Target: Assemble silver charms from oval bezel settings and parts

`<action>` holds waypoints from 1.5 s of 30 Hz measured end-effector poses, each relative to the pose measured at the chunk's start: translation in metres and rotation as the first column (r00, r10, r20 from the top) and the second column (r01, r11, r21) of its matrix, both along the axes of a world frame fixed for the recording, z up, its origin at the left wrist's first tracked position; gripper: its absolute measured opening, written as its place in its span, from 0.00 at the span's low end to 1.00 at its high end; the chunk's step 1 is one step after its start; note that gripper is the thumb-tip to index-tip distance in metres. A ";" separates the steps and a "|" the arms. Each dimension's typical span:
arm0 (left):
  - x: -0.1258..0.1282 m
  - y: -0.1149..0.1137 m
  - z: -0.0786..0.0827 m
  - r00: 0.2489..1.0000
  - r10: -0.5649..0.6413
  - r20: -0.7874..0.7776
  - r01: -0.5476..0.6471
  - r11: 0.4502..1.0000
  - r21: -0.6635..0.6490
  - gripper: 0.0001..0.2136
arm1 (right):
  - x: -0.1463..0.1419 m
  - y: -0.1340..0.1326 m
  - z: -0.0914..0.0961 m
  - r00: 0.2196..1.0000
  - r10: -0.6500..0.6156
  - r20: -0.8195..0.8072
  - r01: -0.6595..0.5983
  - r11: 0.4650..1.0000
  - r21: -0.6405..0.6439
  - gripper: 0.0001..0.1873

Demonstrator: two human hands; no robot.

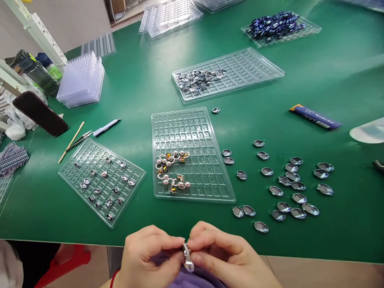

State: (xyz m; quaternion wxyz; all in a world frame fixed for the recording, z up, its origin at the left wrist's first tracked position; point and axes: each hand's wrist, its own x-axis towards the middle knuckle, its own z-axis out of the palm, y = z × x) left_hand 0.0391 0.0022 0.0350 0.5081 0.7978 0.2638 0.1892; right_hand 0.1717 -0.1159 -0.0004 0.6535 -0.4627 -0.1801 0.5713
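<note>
My left hand (154, 258) and my right hand (220, 257) meet at the table's front edge. Between their fingertips is a small curved silver jewelry piece (188, 263) with a shiny round end; thumb and forefinger of both hands pinch it. Just beyond them a clear compartment tray (209, 173) carries several curved silver jewelry pieces (167, 162) with round beads and yellow bits. Left of it, another clear tray (84, 161) holds scattered small shiny parts (109, 202). Many oval silver pieces (298, 212) lie loose on the green tabletop to the right.
Farther back are a tray heaped with silver parts (197, 80) and one with dark blue parts (274, 25). Stacked clear trays (81, 79), a phone (39, 112), tweezers (79, 141), a pen (107, 127) and a wooden stick (71, 141) are left. A blue packet (314, 116) lies right.
</note>
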 end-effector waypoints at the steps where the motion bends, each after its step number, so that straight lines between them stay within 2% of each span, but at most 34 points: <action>1: 0.000 -0.001 0.001 1.000 -0.006 0.023 0.006 1.000 0.019 0.11 | -0.001 -0.001 -0.001 1.000 0.003 -0.020 -0.003 1.000 0.002 0.03; 7: -0.001 -0.006 0.004 0.996 0.006 0.093 -0.009 1.000 0.024 0.16 | -0.008 -0.001 -0.004 0.989 -0.041 -0.142 0.037 0.999 -0.028 0.03; 12: -0.003 -0.008 0.002 0.996 0.020 0.085 -0.011 0.994 -0.107 0.18 | -0.017 0.001 0.004 0.968 -0.179 -0.176 0.156 0.978 -0.137 0.09; 15: -0.004 -0.009 0.000 0.995 0.040 0.088 -0.027 0.990 -0.139 0.16 | -0.019 0.002 0.009 0.972 -0.193 -0.134 0.170 0.971 -0.167 0.12; 18: -0.005 -0.010 -0.001 0.993 0.025 0.118 -0.018 0.998 -0.065 0.17 | -0.019 0.002 0.012 0.969 -0.184 -0.166 0.153 0.971 -0.181 0.13; 21: -0.007 -0.011 -0.001 0.991 -0.024 0.131 0.023 1.000 0.008 0.20 | -0.018 0.004 0.014 0.936 -0.178 -0.304 0.119 0.972 -0.201 0.15; 25: -0.009 -0.010 -0.002 0.987 -0.070 0.148 0.066 0.997 0.036 0.23 | -0.020 0.004 0.016 0.881 -0.152 -0.449 0.067 0.978 -0.199 0.17; 32: -0.011 -0.008 -0.012 0.982 -0.055 0.178 0.038 0.994 0.101 0.21 | -0.020 0.002 0.012 0.826 -0.034 -0.563 -0.046 0.991 -0.127 0.16; 35: -0.013 -0.008 -0.016 0.979 -0.071 0.189 0.044 0.989 0.140 0.22 | -0.019 0.003 0.010 0.801 -0.017 -0.598 -0.057 0.993 -0.105 0.16; 37: -0.013 -0.009 -0.018 0.978 -0.075 0.194 0.046 0.988 0.147 0.23 | -0.020 0.003 0.007 0.806 -0.015 -0.592 -0.048 0.995 -0.090 0.15; 40: -0.013 -0.010 -0.021 0.976 -0.053 0.212 0.035 0.995 0.092 0.22 | -0.023 0.003 0.002 0.870 -0.016 -0.492 -0.012 0.998 -0.054 0.14; 42: -0.011 -0.010 -0.024 0.963 -0.050 0.267 0.037 0.998 0.053 0.20 | -0.026 0.003 -0.001 0.922 -0.057 -0.382 0.049 0.998 -0.031 0.13; 45: -0.008 -0.010 -0.028 0.932 -0.041 0.360 0.047 0.999 -0.007 0.17 | -0.029 0.004 -0.003 0.955 -0.158 -0.250 0.157 0.987 -0.024 0.17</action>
